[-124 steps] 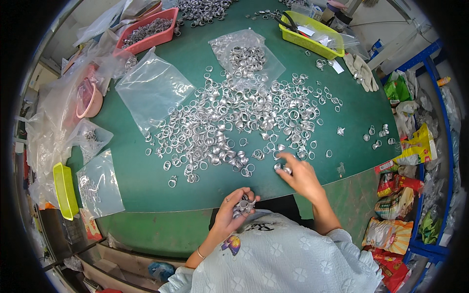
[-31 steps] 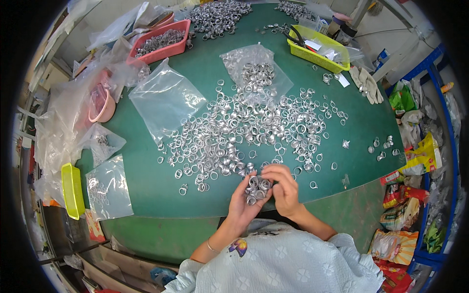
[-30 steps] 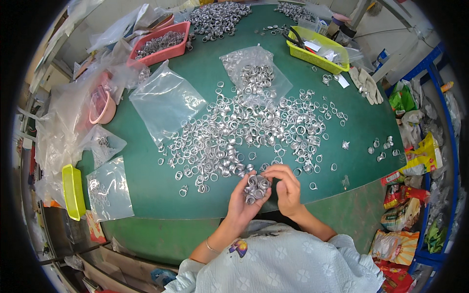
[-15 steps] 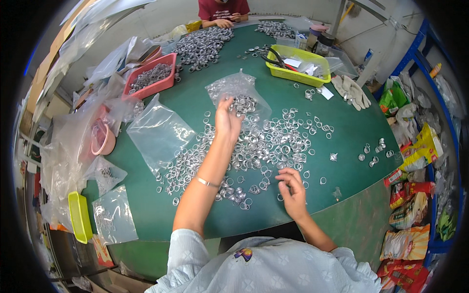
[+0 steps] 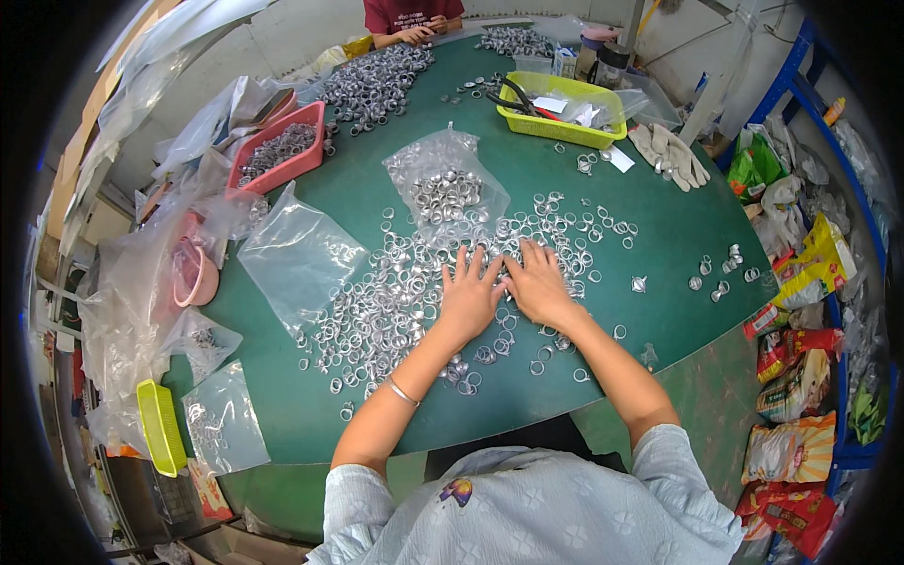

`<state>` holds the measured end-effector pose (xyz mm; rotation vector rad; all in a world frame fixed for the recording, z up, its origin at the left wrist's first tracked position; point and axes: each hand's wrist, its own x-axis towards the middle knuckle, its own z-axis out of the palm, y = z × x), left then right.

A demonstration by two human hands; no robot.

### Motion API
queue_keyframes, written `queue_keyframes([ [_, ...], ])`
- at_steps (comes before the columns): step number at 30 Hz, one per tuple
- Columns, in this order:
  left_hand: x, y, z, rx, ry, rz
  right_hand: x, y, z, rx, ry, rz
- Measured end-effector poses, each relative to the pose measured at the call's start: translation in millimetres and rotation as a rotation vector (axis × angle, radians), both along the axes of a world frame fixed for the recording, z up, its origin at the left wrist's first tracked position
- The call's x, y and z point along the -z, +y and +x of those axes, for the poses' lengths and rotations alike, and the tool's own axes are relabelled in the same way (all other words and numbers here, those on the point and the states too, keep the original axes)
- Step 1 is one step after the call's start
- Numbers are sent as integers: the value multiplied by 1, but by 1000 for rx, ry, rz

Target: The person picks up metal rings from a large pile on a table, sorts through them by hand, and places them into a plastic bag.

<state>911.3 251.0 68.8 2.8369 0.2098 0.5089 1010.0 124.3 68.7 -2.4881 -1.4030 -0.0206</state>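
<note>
Both the left hand (image 5: pixel 470 299) and the right hand (image 5: pixel 540 290) are lying side by side, palms down, fingers stretched forward, thumbs nearly meeting; neither is visibly clamping anything, and the fingertips are touching loose metal rings (image 5: pixel 391 315). These are spreading over the green tabletop (image 5: pixel 673 250), ahead of the hands and to their left, with some strays lying nearer the edge. Close on the left, a yellow-green tray (image 5: pixel 162 428) is resting beside a small clear bag (image 5: pixel 235 438) with light-coloured pieces showing in it. Farther up, a flat clear bag (image 5: pixel 299 259) is lying next to the rings, and straight beyond the hands a filled bag (image 5: pixel 400 169) is holding more of them. Past these, gloves (image 5: pixel 670 155) are lying on the right, near a yellow basket (image 5: pixel 562 135) holding paper slips (image 5: pixel 551 104). Opposite, a pink tray (image 5: pixel 294 169) is carrying small metal parts. Farthest away, a co-worker (image 5: pixel 405 14) is sitting behind a big pile of metal pieces (image 5: pixel 377 89).
</note>
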Motion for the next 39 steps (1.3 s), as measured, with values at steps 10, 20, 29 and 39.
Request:
queue_keyframes([
  [10, -14, -9, -73, 170, 60, -251, -22, -46, -59, -417, 190, 75],
  [20, -17, -31, -135, 39, 105, -234, -27, -45, -2, -27, 27, 510],
  [29, -15, -40, -151, -12, 93, -264, -11, -57, 7, 97, 83, 349],
  [39, -41, -59, -149, -196, -300, -693, -16, -81, -13, 303, 1184, 881],
])
